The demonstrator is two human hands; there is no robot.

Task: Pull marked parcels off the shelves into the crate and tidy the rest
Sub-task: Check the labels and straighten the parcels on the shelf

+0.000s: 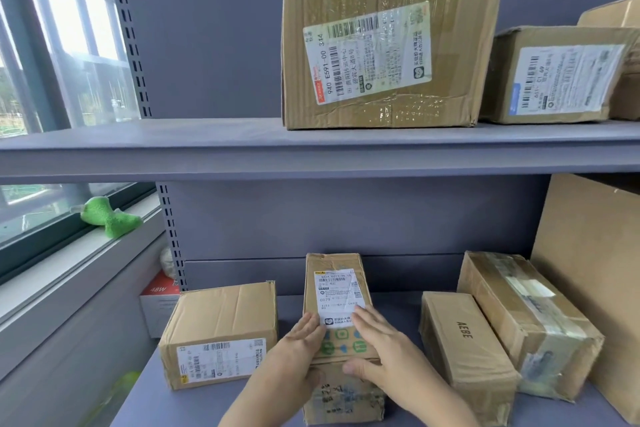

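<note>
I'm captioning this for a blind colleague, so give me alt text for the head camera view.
Both hands, left hand and right hand, rest on a small labelled parcel on the lower shelf, with other cardboard boxes on either side. On the upper shelf sits a large labelled box, and a window is at left.

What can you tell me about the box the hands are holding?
The box is a long, narrow brown cardboard parcel lying flat on the lower shelf, pointing away from the camera. A white shipping label with barcodes covers its far top, green printed icons sit below it, and its near end looks scuffed with dark scribbles under clear tape. The left hand grips its left side, the right hand rests on top with the thumb over the near edge. Neighbouring boxes stand apart from it.
</note>
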